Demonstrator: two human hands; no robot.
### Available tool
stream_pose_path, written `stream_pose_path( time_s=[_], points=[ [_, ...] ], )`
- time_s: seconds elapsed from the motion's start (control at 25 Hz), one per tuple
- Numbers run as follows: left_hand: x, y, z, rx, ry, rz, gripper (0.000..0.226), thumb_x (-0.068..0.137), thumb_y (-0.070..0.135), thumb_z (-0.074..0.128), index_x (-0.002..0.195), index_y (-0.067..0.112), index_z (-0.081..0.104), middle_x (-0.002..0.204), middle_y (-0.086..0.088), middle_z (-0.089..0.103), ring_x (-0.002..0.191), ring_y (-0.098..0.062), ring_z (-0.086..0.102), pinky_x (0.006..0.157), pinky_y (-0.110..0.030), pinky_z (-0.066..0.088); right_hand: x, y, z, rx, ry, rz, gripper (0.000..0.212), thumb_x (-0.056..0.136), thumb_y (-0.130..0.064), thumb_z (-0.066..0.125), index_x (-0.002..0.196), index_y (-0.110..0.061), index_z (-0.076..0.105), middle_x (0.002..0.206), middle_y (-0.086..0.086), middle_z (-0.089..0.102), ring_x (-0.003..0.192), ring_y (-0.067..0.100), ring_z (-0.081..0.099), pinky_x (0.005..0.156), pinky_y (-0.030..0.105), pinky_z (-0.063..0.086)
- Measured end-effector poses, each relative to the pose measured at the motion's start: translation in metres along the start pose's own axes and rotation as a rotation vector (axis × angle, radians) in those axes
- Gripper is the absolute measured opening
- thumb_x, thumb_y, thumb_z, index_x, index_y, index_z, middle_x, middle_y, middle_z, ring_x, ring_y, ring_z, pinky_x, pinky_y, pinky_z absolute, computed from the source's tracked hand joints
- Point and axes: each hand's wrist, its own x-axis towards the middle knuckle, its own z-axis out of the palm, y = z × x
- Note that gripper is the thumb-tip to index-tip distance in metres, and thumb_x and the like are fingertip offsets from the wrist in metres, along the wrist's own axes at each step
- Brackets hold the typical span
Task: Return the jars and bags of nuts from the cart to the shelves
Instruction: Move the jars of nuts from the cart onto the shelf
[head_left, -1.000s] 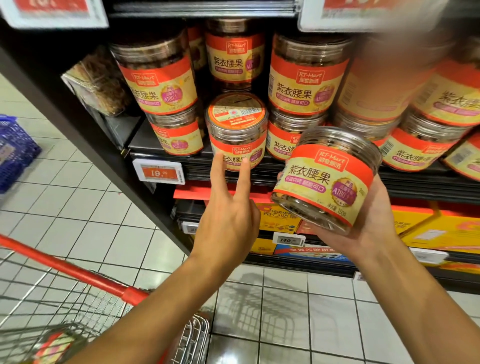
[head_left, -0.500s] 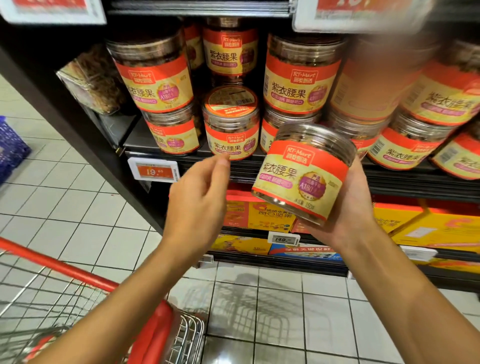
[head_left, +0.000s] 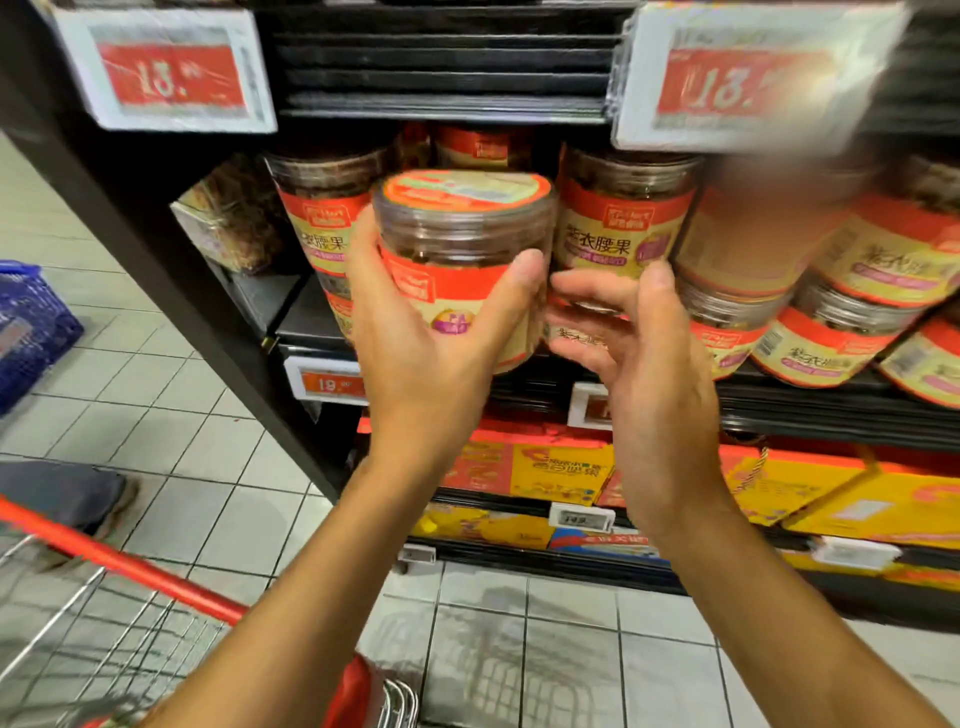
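Jar held up at the shelf front

One jar (head_left: 462, 249) stands upright in my left hand (head_left: 415, 364), thumb and fingers curled round its sides, just in front of the shelved jars (head_left: 831, 338). My right hand (head_left: 649, 374) hovers beside it, fingers loosely spread, holding nothing. Roughly ten more fill the shelf (head_left: 831, 410). One label (head_left: 613, 244) reads 紫衣腰果. Two upper price tags (head_left: 166, 73) show "13.", and one lower price tag (head_left: 327, 384) shows "19.". One cart (head_left: 130, 566) sits lower left.
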Motion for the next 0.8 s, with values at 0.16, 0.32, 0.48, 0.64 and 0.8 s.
stream_pose_path(
  time_s=[0.16,0.32,0.48,0.64,0.8],
  points=[
    [0.021,-0.012,0.023,0.242,0.014,0.005,0.093,0.077,0.05,0.063,0.139,-0.006,0.023,0.141,-0.022,0.034,0.134,-0.034,0.031,0.113,-0.044,0.022,0.006,0.005,0.004,-0.178,-0.085,-0.042,0.054,0.089,-0.05,0.023,0.127,-0.025,0.052,0.132,-0.011,0.053,0.124,-0.004,0.045,0.109,0.03,0.036],
    [0.014,-0.029,0.015,0.302,-0.151,-0.022,0.083,0.089,0.044,0.043,0.147,0.0,0.004,0.151,-0.022,0.01,0.142,-0.024,0.006,0.112,-0.014,0.002,0.012,0.006,0.008,-0.232,-0.117,-0.046,0.035,0.089,-0.05,0.022,0.088,-0.051,0.058,0.112,-0.039,0.048,0.12,-0.011,0.042,0.107,0.019,0.031],
    [-0.012,-0.037,-0.018,0.42,-0.234,0.212,0.06,0.095,0.025,0.041,0.144,-0.003,0.022,0.151,-0.015,0.024,0.141,-0.019,0.021,0.114,-0.014,0.012,0.009,0.011,0.012,-0.257,-0.054,-0.176,0.031,0.091,-0.049,0.023,0.085,-0.045,0.052,0.102,-0.024,0.055,0.113,0.001,0.051,0.1,0.025,0.041],
    [-0.022,-0.045,-0.018,0.609,-0.452,0.285,0.057,0.091,0.021,0.05,0.142,0.003,0.034,0.155,-0.017,0.015,0.142,-0.018,0.02,0.112,-0.017,0.023,0.025,0.016,0.013,-0.213,-0.059,-0.069,0.042,0.087,-0.05,0.021,0.098,-0.036,0.059,0.117,-0.008,0.062,0.114,0.0,0.053,0.105,0.031,0.039],
    [-0.018,-0.045,-0.01,0.655,-0.456,0.266,0.064,0.088,0.015,0.053,0.145,0.006,0.027,0.156,-0.01,0.011,0.144,-0.021,0.017,0.112,-0.044,0.032,0.029,0.02,0.01,-0.248,-0.032,0.005,0.048,0.083,-0.057,0.022,0.101,-0.036,0.061,0.113,-0.017,0.062,0.116,0.001,0.053,0.108,0.034,0.037]
  ],
)
